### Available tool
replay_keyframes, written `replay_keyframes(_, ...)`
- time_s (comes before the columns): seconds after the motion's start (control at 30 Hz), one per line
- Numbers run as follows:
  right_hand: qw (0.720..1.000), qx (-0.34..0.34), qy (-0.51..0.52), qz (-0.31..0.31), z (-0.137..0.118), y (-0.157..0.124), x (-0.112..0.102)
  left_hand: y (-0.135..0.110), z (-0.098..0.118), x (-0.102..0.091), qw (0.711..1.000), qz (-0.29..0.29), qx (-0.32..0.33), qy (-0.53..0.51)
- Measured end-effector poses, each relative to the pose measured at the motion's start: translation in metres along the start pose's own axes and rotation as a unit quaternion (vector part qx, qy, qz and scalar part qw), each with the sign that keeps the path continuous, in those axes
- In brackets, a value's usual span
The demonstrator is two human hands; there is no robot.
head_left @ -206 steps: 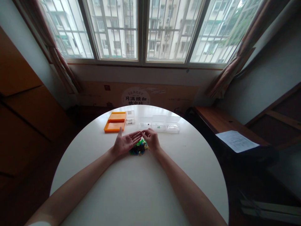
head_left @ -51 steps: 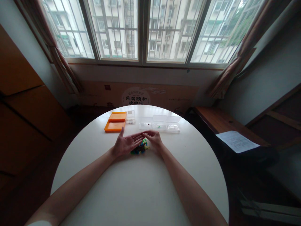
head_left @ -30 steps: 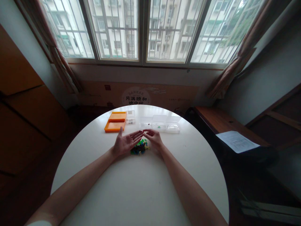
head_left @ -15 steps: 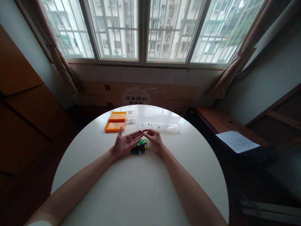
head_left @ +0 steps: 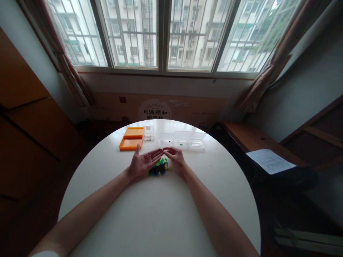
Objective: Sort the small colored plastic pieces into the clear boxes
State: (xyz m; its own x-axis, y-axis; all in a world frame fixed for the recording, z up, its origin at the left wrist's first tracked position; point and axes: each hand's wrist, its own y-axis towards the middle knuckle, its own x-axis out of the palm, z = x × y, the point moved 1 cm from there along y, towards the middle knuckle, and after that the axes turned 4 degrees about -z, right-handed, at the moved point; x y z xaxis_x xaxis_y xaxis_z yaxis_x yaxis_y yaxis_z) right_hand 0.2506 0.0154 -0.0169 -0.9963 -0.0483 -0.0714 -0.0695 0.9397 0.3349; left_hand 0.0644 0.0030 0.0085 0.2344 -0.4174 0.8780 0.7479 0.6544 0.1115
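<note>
My left hand lies palm up with its fingers stretched out to the right and its thumb raised. At its fingertips is a tiny dark red piece, too small to name. My right hand meets those fingertips, its thumb and forefinger pinched together; what they hold, if anything, I cannot make out. Below the hands, a pile of small green, blue, black and yellow pieces rests on the white round table, partly covered by my left fingers.
Behind the hands stand clear plastic boxes with lids up and a few tiny green pieces inside. An orange two-part tray sits to their left, beside a small clear case. A paper sheet lies off to the right.
</note>
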Motion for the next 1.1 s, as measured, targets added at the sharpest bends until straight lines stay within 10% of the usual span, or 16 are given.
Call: replay_keyframes(1.1,1.0,-0.005,0.001,0.006,0.0001,0.0002,0.0006,-0.0001,0.0001,-0.0028,1.0,-0.017,-0.003,0.006)
